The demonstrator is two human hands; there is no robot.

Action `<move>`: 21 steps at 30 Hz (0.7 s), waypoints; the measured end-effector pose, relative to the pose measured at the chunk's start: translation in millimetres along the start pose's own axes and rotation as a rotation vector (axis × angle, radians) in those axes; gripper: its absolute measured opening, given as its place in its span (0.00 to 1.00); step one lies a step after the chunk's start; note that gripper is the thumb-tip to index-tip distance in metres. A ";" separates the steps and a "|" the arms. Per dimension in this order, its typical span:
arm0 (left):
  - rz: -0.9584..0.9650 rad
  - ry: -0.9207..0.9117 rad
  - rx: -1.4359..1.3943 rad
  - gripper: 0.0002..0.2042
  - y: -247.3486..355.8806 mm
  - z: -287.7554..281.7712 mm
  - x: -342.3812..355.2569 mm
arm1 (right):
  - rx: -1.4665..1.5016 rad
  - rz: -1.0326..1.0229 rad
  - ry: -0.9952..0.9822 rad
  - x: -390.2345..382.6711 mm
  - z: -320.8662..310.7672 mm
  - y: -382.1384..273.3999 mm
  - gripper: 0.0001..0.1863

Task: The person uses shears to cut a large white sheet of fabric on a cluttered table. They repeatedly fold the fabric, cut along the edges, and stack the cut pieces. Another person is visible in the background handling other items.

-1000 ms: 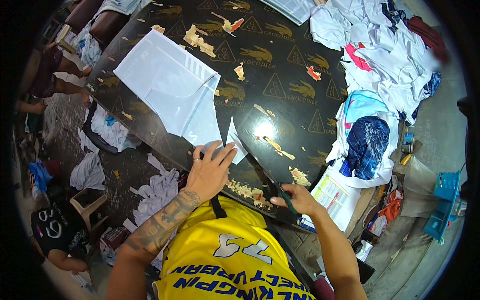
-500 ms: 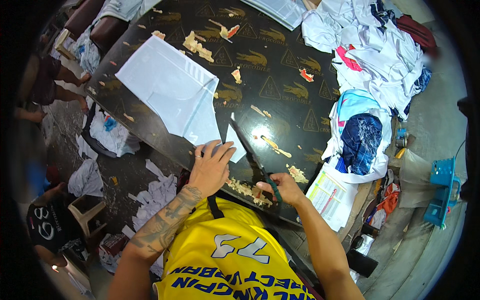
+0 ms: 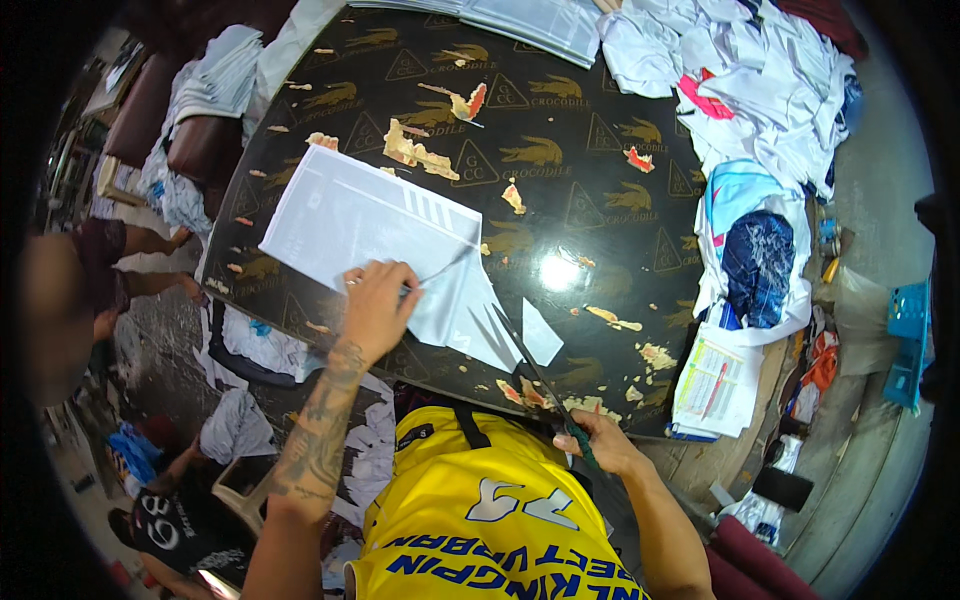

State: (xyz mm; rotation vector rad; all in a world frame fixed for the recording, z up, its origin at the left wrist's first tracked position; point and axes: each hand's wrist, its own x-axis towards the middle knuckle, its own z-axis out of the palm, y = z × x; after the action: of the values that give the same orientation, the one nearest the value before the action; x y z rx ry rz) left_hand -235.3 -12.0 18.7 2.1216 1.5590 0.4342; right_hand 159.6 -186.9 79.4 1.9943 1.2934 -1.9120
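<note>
My left hand (image 3: pixel 380 305) has curled fingers pinching the white layered fabric piece (image 3: pixel 350 215), printed with pale stripes, which lies on the dark worn table (image 3: pixel 590 240). My right hand (image 3: pixel 605 445) grips green-handled scissors (image 3: pixel 537 380) near the table's front edge; their long blades are parted beside the pointed lower end of the white piece. A small white triangular offcut (image 3: pixel 537 330) lies just right of the blade tips, separate from the larger piece.
White and coloured garments (image 3: pixel 750 110) heap along the table's right side, with papers (image 3: pixel 718 375) below them. Stacked sheets (image 3: pixel 530 25) lie at the back. At the left are a co-worker's legs (image 3: pixel 140 245) and another co-worker (image 3: pixel 190 530) lower down, among fabric scraps (image 3: pixel 230 430).
My left hand has moved up-left from the pointed end onto the middle of the white piece. The scissors stay in my right hand. The head view has shifted, lowering the table in frame.
</note>
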 end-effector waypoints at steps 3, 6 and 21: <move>-0.074 -0.076 -0.245 0.07 21.9 10.6 3.3 | 0.033 -0.016 0.014 10.3 17.2 -23.3 0.37; -0.052 -0.079 -0.347 0.07 39.6 17.9 7.8 | 0.090 -0.074 0.054 23.0 26.7 -46.8 0.34; 0.143 -0.114 -0.277 0.08 47.1 24.9 15.6 | 0.083 0.007 0.154 62.5 46.2 -83.9 0.26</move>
State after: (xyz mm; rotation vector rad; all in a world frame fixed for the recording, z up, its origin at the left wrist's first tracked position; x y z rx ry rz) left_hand -179.9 -13.2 23.0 2.0099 1.2126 0.5339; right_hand 63.4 -129.7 55.5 2.2229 1.2575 -1.8708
